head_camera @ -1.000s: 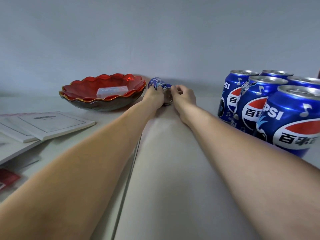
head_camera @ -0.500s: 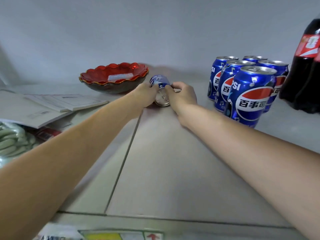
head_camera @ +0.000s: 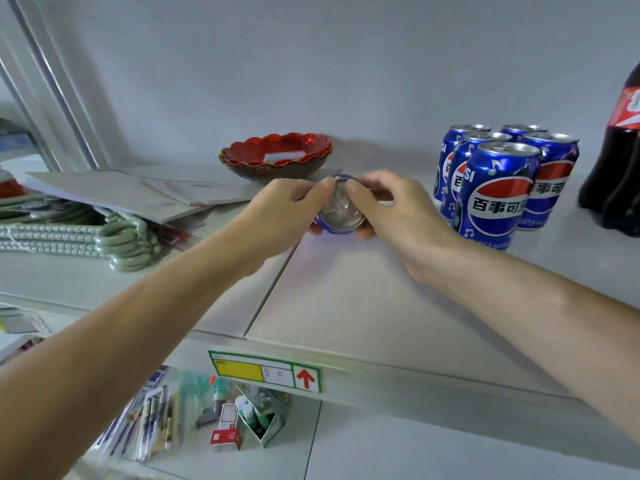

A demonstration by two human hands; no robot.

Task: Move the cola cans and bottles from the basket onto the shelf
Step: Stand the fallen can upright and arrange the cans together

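A blue cola can is being pinched on its side between the left hand and right hand at frame centre, above the shelf; five cans and cola bottles are already standing at right, so placement is judged well advanced; the basket is not being shown; a white packet is lying in the red bowl behind.

On my right, the upright blue cans read 百事可 under a Pepsi globe; the shelf-edge label shows a red up-arrow.
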